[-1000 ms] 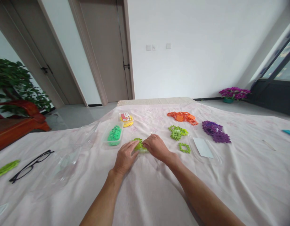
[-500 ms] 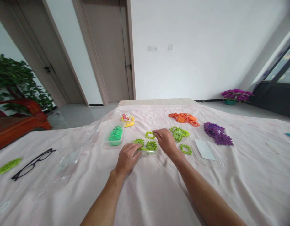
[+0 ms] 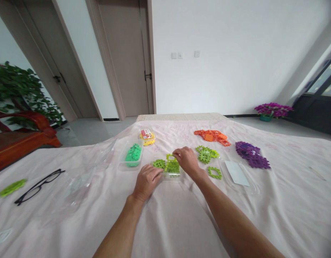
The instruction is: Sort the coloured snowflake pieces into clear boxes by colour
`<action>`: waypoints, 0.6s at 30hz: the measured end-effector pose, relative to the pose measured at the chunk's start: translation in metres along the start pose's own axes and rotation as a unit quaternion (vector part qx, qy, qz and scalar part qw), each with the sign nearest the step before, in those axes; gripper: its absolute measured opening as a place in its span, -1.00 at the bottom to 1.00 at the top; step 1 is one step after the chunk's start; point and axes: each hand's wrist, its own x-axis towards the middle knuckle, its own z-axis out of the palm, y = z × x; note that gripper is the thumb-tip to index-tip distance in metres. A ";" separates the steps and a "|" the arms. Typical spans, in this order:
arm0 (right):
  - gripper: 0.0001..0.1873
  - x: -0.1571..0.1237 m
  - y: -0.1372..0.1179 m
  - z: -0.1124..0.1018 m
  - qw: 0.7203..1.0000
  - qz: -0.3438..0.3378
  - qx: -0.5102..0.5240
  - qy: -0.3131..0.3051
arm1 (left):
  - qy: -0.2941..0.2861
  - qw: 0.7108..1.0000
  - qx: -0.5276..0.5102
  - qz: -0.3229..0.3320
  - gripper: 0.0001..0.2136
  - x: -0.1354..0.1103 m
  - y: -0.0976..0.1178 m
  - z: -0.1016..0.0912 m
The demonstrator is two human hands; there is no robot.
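Surface [image 3: 192,229]: pink cloth, running back to a far edge near the wall. Tub [image 3: 121,162] of green pieces sits left of centre. Clear box [image 3: 174,174] is midway between left and right edges, green lattices [image 3: 159,164] inside. Purple pile [image 3: 252,155] toward the right edge; orange pile [image 3: 212,136] nearer the far edge. Hands apart: right hand [image 3: 187,160] pinches the frame by its upper right corner; left hand [image 3: 146,181] is at the box's left end, fingertips by the rim, can't tell if gripping. Lime frame [image 3: 167,164] stands tilted up over the box's right part; contact below unclear. Step in hand reads as handling the frame at the box; next move likely calls for a light pinch, controlled tilt, box steadied.
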 end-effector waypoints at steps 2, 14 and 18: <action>-0.80 0.003 -0.001 -0.001 1.000 -0.005 -0.003 0.006 | 0.000 1.000 -0.001 0.001 -0.89 0.000 0.000 0.000; -0.80 0.006 -0.001 0.001 0.997 -0.050 0.042 0.033 | 0.009 1.000 -0.002 0.006 -0.81 0.002 0.003 -0.002; -0.79 0.007 -0.003 -0.002 0.998 -0.059 0.024 0.008 | 0.002 1.000 0.002 0.003 -0.80 0.002 0.003 -0.003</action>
